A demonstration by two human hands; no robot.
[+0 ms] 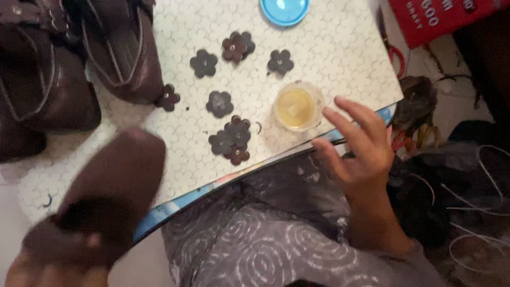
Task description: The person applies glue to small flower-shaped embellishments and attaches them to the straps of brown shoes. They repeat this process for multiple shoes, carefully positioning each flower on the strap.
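Observation:
My left hand [50,273] shows only at the bottom left corner, gripping a dark brown shoe [101,196] from below; the shoe is blurred. My right hand [358,151] hovers open, fingers spread, at the board's near right edge, holding nothing. Just left of its fingertips stands a small clear cup of yellowish glue [297,106]. Several dark brown leather flower cut-outs [231,139] lie scattered on the white patterned board [329,48].
More brown shoes [122,53] sit at the top left of the board. A blue lid [284,10] lies at the far edge. A red box [435,18] and tangled wires and dark scraps [467,180] lie on the right. My patterned grey garment [255,239] is below.

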